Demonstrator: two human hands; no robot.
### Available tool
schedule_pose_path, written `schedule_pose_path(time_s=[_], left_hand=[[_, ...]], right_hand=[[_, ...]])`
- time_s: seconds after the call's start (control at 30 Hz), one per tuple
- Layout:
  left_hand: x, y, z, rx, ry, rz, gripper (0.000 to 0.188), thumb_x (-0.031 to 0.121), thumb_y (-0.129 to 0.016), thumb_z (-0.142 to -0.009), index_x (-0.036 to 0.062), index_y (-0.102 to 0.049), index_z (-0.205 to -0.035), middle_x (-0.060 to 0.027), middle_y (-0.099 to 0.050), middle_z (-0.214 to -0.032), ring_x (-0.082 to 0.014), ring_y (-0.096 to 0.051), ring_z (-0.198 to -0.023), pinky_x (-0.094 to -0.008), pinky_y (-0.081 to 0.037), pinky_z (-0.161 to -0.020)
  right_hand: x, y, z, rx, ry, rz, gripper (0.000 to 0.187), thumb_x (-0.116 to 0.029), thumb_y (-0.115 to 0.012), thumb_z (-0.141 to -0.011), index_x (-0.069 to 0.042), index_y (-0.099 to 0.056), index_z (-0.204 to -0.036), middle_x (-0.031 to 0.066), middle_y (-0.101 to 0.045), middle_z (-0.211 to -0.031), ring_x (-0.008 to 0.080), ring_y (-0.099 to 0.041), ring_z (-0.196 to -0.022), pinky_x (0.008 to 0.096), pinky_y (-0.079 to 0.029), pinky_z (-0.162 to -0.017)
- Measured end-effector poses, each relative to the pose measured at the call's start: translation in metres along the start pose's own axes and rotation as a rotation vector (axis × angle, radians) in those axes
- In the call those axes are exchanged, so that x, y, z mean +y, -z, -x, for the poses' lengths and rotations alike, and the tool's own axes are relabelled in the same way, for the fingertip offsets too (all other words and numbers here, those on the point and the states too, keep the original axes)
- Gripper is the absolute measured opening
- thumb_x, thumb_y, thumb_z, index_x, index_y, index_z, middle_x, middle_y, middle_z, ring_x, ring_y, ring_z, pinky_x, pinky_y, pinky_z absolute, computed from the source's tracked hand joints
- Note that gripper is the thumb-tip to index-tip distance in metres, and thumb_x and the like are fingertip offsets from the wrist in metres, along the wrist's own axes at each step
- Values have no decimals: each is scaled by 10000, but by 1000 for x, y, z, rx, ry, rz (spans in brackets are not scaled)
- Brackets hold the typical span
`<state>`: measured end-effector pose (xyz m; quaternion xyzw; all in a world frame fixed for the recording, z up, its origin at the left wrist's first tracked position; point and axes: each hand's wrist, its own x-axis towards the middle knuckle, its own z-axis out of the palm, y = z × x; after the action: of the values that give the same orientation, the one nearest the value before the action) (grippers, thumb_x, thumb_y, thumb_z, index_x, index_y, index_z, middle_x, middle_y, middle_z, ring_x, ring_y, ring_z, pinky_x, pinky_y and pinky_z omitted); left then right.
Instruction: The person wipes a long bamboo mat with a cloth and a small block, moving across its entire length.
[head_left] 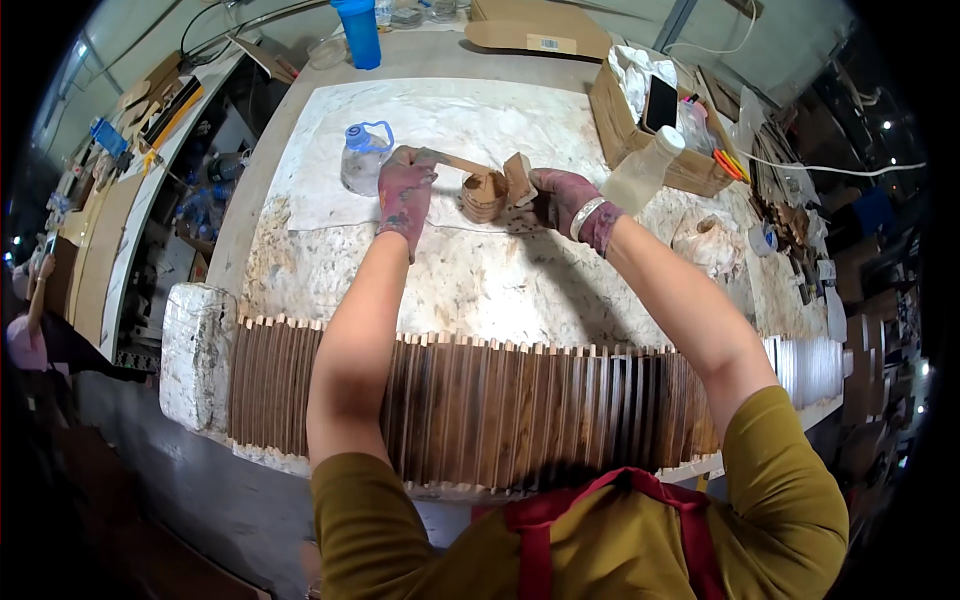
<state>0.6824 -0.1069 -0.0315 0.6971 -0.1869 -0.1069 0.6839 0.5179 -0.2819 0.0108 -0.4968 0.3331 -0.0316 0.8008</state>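
My left hand [405,185], in a stained purple glove, is closed on one end of a thin flat brown strip [455,162]. The strip reaches right, over a small round brown pot [484,198] with dark stuff on its rim. On the pot's right side, my gloved right hand [568,203] grips a small light-brown block [518,179], its fingers partly in shadow. I cannot tell whether block or strip touches the pot. Just left of my left hand stands a clear jug [362,170] with a blue lid and loop handle.
A long row of upright brown wooden slats [500,410] lines the table's near edge, under my forearms. Beyond my right hand are a cloudy bottle [645,172] and a cardboard box [612,118] holding a phone and scissors. A blue cup [360,35] stands at the back.
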Motion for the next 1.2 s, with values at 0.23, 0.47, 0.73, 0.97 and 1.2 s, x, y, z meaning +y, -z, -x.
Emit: schedule_pose_path(time_s=[0.23, 0.47, 0.73, 0.97, 1.2], left_hand=[[-12, -5, 6, -16, 171, 412, 92, 70, -528, -972, 16, -602, -966, -44, -621, -835, -80, -548, -654, -199, -418, -536], [-20, -27, 37, 26, 399, 633, 197, 108, -443, -1026, 2, -609, -1035, -23, -582, -789, -84, -500, -600, -199, -418, -504], [2, -21, 43, -187, 367, 670, 109, 51, -498, -996, -13, -587, -995, -8, -529, -737, -84, -480, -597, -172, -384, -480], [3, -27, 53, 92, 438, 792, 38, 49, -551, -973, 30, -578, -954, 6, -513, -754, -71, -453, -584, -178, -366, -455], [2, -39, 78, 47, 417, 826, 168, 128, -513, -1001, 13, -611, -1076, -8, -595, -837, -71, -523, -639, -153, -403, -464]], right_hand=[[18, 10, -7, -125, -163, -347, 340, -266, -482, -1016, 29, -558, -1168, 202, -670, -1061, 346, -707, -856, 479, -612, -799], [27, -9, -5, -50, -130, -525, 412, -298, -456, -1031, 49, -503, -1246, 256, -634, -1123, 338, -682, -966, 415, -599, -826], [20, -1, 6, -124, -224, -709, 354, -295, -466, -1032, 8, -499, -1212, 261, -633, -1121, 338, -676, -813, 432, -583, -743], [17, -18, 17, -96, -142, -573, 328, -302, -503, -1016, -12, -528, -1169, 171, -661, -1038, 310, -687, -855, 474, -563, -807], [21, -11, 6, -151, -110, -675, 304, -283, -500, -1019, -15, -546, -1156, 174, -653, -1050, 322, -691, -899, 483, -578, -805]])
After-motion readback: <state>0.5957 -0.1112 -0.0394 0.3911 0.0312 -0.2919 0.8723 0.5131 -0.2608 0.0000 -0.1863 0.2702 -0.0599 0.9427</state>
